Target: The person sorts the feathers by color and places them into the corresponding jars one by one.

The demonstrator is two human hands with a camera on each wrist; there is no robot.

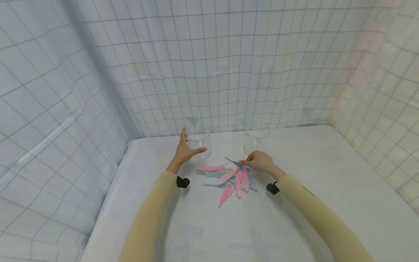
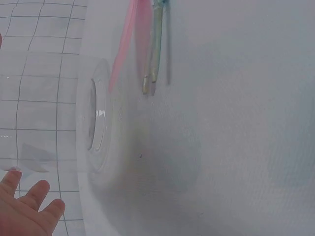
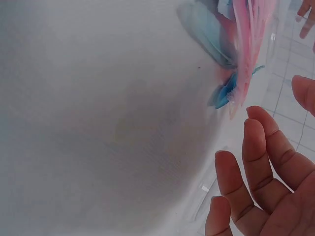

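Note:
Pink feathers (image 1: 242, 179) and blue feathers (image 1: 214, 174) lie in a loose, overlapping pile on the white table, in front of two clear, round containers. Beside the left container (image 1: 207, 142), my left hand (image 1: 184, 151) has thumb and fingers spread wide; its fingertips come close to the wall in the left wrist view. My right hand (image 1: 260, 161) reaches over the pile's far right edge, close to a dark blue feather (image 3: 225, 92). A gap shows between its thumb and bent fingers in the right wrist view, with nothing between them.
The right container (image 1: 250, 145) stands just behind my right hand. White cloth (image 1: 222, 72) with a dark grid hangs behind the table (image 1: 209, 225) and along both sides.

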